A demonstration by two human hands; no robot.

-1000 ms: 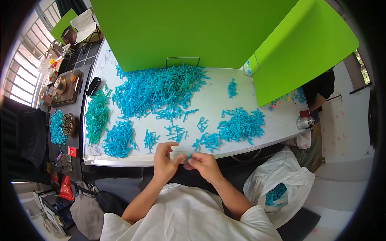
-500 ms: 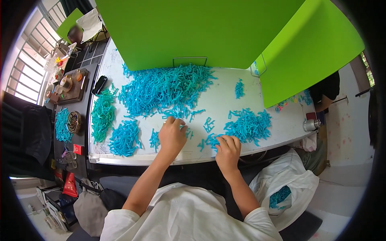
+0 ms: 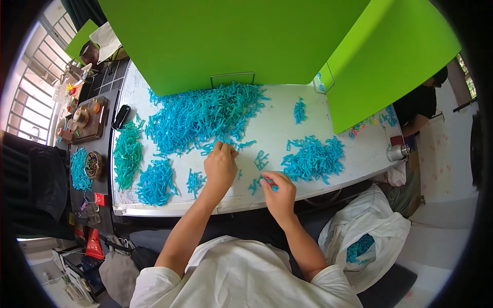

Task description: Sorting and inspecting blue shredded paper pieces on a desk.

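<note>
On the white table (image 3: 280,120) lies a large heap of small blue and teal plastic strips (image 3: 205,115). My left hand (image 3: 221,167) is at the heap's near edge, fingers curled downward and pressed together; its fingertips hide whatever they pinch. To its right, my right hand (image 3: 280,194) is closed with thumb and fingers bent inward, and blue strips (image 3: 275,188) show between them. Several loose strips (image 3: 261,160) lie just beyond that hand. A mid-sized blue pile (image 3: 314,159) sits to its right. Left of my left hand are a small cluster (image 3: 194,182) and another blue pile (image 3: 155,182).
Tall green panels (image 3: 231,41) stand along the table's far side. A green pile (image 3: 127,156) and a black case (image 3: 121,117) lie at the left. A white sack (image 3: 377,220) holding blue pieces is at my right. Another person (image 3: 418,110) is partly visible behind the right panel.
My right hand has moved left, away from the right-hand pile, and its thumb side has turned into view. My left hand stays by the heap's near edge. The whole view has shifted slightly.
</note>
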